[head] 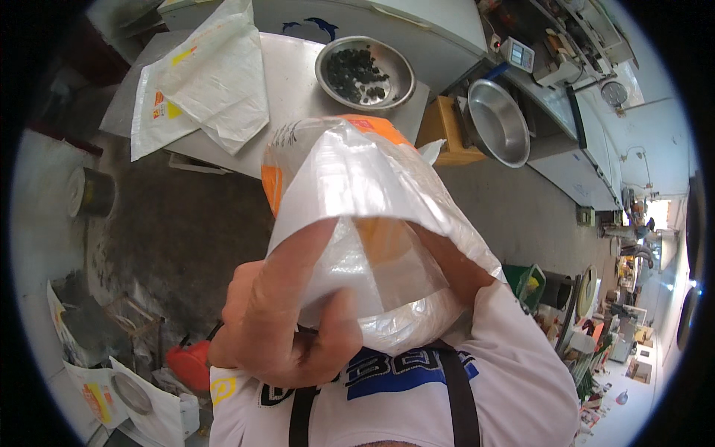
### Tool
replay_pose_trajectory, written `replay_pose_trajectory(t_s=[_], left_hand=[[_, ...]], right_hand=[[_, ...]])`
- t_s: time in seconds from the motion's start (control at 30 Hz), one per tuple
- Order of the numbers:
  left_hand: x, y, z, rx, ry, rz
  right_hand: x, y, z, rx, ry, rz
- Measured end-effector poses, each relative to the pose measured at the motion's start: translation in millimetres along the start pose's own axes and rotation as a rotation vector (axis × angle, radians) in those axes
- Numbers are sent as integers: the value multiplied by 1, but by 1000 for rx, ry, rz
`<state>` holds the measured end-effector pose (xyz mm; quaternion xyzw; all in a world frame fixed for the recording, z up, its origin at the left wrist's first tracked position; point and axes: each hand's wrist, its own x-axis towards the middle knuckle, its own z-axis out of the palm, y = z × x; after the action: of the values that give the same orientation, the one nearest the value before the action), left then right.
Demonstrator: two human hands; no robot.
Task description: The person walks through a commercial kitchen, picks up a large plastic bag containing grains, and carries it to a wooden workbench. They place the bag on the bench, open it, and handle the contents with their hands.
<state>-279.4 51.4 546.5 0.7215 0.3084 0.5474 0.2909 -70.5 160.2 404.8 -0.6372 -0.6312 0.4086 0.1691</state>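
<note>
A large plastic bag [357,173], mostly clear with orange printed parts, stands in front of my chest with its mouth towards me. My left hand [279,324], slightly blurred, grips the bag at the left of the mouth. Its thumb lies low by the opening and its fingers reach up under the film. On the other side, my bare right forearm [463,265] goes in under the rim. The right hand itself is hidden by the plastic. Clear film with an orange-brown patch shows inside the mouth.
Beyond the bag, a metal table [290,67] bears a steel bowl [405,72] of dark pieces and white printed sacks [218,72]. An empty metal basin [500,123] is at the right, near a digital scale [518,54]. A metal pot [92,191] stands at left.
</note>
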Motion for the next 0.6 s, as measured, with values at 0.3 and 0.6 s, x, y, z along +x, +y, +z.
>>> replay_pose_trajectory(t_s=[0.3,0.6], left_hand=[[25,-4,7,201,60,59],[8,10,13,265,189,-24]], right_hand=[[-37,-24,-30,314,150,-15],[-118,-91,-97,632,276,40]])
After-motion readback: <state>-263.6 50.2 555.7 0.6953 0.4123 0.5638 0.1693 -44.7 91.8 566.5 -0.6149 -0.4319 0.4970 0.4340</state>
